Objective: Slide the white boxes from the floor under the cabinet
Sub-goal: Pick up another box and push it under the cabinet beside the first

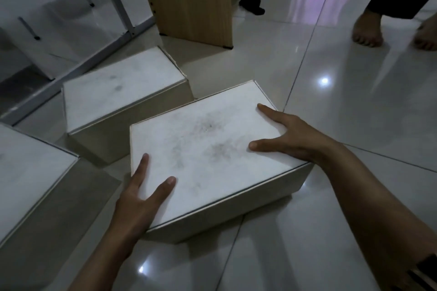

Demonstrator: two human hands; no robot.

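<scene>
A dusty white box (208, 144) lies on the tiled floor in the middle of the view. My left hand (139, 198) grips its near left corner, with the thumb and a finger on the lid. My right hand (290, 137) holds its right edge, fingers spread over the lid. A second white box (123, 92) sits just behind it to the left. A third white box (28, 172) lies at the left edge. The white cabinet (71, 21) stands at the upper left, with a dark gap beneath it.
A wooden panel (189, 0) stands upright behind the boxes. Another person's bare feet (369, 28) are at the upper right on the glossy tiles. A dark cloth (253, 0) lies beside the wooden panel.
</scene>
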